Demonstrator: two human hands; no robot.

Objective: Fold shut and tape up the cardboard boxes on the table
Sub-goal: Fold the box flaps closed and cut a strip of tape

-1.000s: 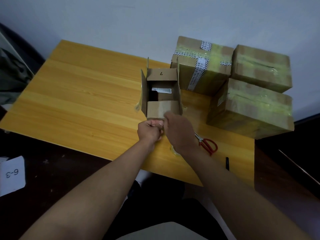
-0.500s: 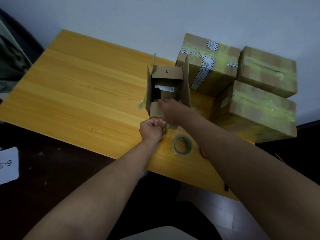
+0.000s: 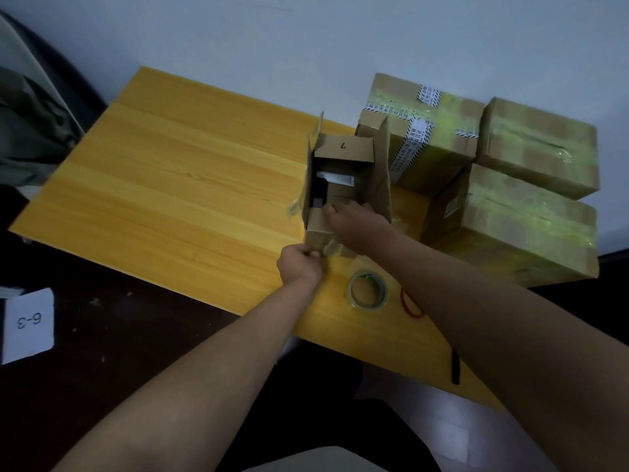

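Cardboard, mid-frame: the open box [image 3: 343, 185] stands on the table [image 3: 170, 185], flaps up. The left hand [image 3: 299, 265] pinches a tape strip [image 3: 328, 248] at the near wall; the right hand [image 3: 357, 221] lies flat-fingered on the near flap. The strip may crease or stick to itself if pulled slack. Far flap reads "7"; lower left, a card [image 3: 29, 323] reads "6-3". The tape roll [image 3: 367, 291] lies just below.
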